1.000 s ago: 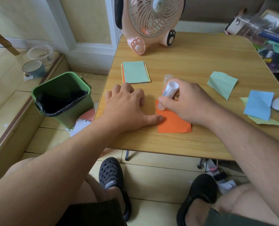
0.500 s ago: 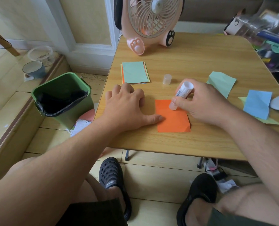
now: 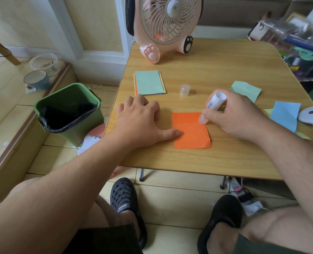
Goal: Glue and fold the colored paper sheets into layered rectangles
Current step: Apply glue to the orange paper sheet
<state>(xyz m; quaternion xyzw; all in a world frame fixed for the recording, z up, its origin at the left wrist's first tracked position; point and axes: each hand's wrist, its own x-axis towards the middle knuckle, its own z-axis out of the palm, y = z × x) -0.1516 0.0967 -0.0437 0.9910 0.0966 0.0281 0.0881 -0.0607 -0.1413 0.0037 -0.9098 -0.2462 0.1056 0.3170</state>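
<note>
**Hands on thin paper: pin it flat, glue near the edge**

Left hand lies spread flat on the counter, thumb tip pinning the left edge of the orange sheet near the front edge. Right hand pinches the glue stick, tip on the sheet's top right corner. Paper this thin looks light, floppy and easy to skid or crease, so I'd hold it by pressing down, not lifting. Cap stands just behind.
</note>
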